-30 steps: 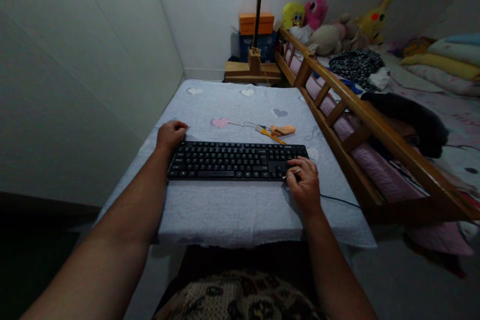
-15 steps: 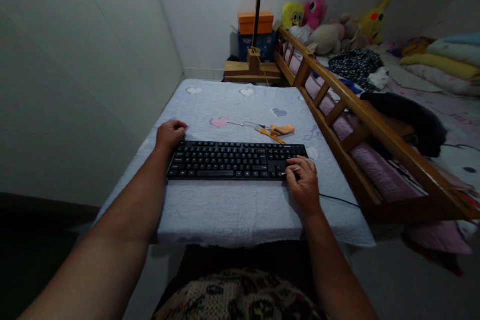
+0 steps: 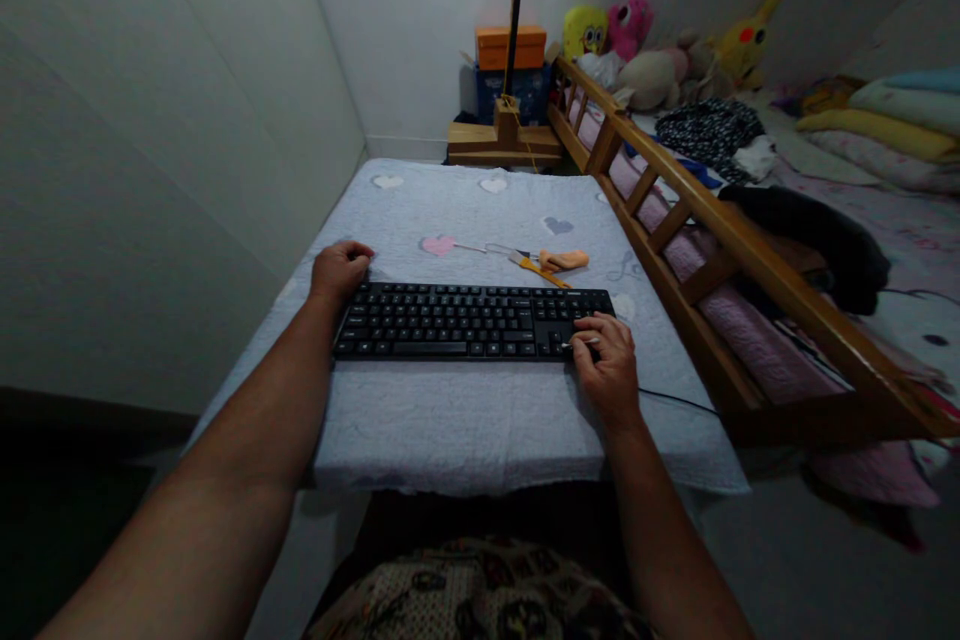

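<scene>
A black keyboard (image 3: 442, 322) lies flat on the cloth-covered table. My left hand (image 3: 339, 270) rests at its far left corner with the fingers curled in. What those fingers hold, if anything, is hidden. Over the arrow keys and number pad at the right end, my right hand (image 3: 606, 355) pinches a thin white stick that looks like a cotton swab (image 3: 571, 346). The swab's tip points left and is down at the keys near the front edge. Beyond the keyboard lie a brush with a yellow handle (image 3: 541, 270) and a crumpled orange-tan piece (image 3: 566, 261).
A light blue cloth (image 3: 465, 420) with heart patterns covers the table. The keyboard cable (image 3: 679, 400) runs off to the right. A wooden bed rail (image 3: 697, 210) borders the table's right side. Behind stand a wooden post base (image 3: 506, 138) and an orange box (image 3: 511, 47).
</scene>
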The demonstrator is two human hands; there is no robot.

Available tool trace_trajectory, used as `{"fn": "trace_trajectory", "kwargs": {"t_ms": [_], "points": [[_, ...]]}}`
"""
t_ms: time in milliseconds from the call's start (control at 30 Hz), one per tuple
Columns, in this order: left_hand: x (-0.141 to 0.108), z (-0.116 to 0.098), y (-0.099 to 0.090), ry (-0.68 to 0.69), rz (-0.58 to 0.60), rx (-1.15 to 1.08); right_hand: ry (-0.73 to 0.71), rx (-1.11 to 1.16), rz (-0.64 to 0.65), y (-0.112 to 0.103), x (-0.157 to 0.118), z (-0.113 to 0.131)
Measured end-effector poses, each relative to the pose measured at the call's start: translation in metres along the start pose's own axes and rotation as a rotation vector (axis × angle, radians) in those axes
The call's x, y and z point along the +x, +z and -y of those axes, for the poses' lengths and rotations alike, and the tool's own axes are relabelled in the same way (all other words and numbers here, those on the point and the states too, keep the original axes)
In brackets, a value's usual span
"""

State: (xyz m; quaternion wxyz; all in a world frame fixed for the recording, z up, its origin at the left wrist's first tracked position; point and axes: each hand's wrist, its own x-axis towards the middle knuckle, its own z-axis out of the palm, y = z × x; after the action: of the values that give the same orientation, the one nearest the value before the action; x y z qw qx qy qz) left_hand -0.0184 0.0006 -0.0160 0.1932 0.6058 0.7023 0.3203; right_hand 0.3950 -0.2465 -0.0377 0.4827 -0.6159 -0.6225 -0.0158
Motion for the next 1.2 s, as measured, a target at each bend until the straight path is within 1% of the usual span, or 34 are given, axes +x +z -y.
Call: {"fn": "trace_trajectory", "kwargs": {"t_ms": [367,700,1033,1200], "points": [[0.002,0.004,0.001,0.002,0.0,-0.011,-0.001,0.025,0.042,-0.009,-0.006,0.003],[-0.002,-0.005,-0.001,-0.024,-0.016,-0.025,0.015,0.021,0.015,-0.01,-0.007,-0.001],[0.001,0.002,0.001,-0.01,-0.016,-0.019,0.0,-0.028,-0.049,-0.012,-0.005,-0.005],[0.002,0.003,0.002,-0.011,-0.013,-0.035,0.011,-0.035,-0.053,-0.012,-0.005,-0.005]]}}
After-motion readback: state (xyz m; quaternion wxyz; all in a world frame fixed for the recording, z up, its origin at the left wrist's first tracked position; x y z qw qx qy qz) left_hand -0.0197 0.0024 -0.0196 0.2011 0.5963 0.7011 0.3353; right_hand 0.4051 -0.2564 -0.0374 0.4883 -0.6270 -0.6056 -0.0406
